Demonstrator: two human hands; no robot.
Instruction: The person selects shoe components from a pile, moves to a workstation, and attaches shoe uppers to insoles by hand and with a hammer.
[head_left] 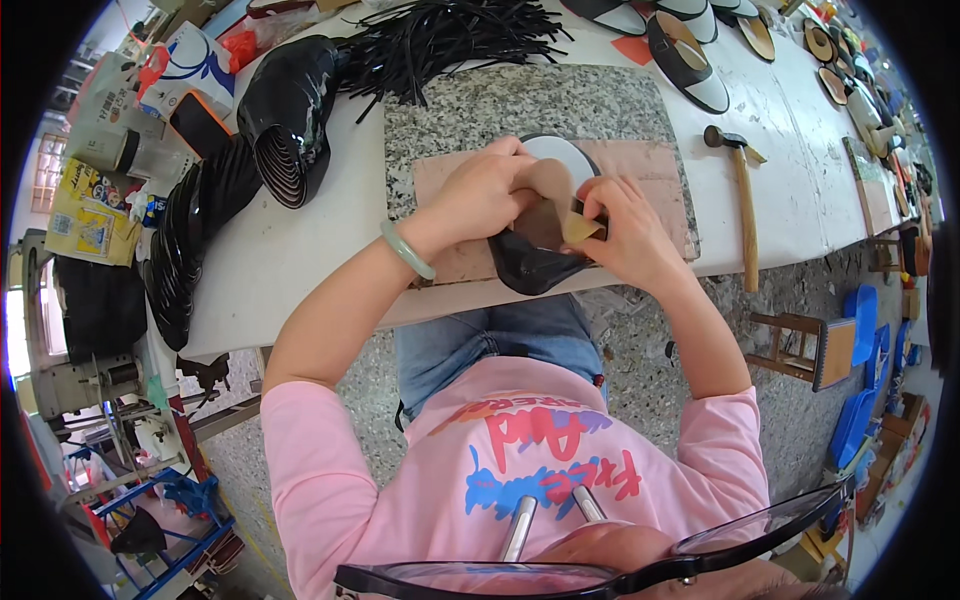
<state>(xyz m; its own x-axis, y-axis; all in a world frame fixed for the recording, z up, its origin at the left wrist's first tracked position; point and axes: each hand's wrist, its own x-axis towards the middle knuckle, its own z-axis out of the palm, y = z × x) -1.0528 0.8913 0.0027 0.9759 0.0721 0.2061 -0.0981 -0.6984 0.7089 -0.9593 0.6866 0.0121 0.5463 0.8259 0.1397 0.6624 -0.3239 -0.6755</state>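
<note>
Above a pink sheet [440, 180] on a speckled stone slab [500, 110], both my hands are on a shoe with a glossy black upper [535, 268]. A white, black-edged part [565, 152] shows at its far end. My left hand [478, 200], at the shoe's left side, has its fingers closed on a curled tan insole [550, 185]. Over the opening at the right, my right hand [632, 232] has its fingers bent in a pinch on a yellowish flap, seemingly the insole's edge. My fingers partly hide the shoe's inside.
A wooden-handled hammer [746, 200] lies right of the slab. Black strips [460, 45] cover its far edge. Stacked glossy black pieces [290, 110] and a phone [203, 125] sit to the left. Several shoe parts [688, 62] lie far right; a wooden stool [805, 345] stands below the table.
</note>
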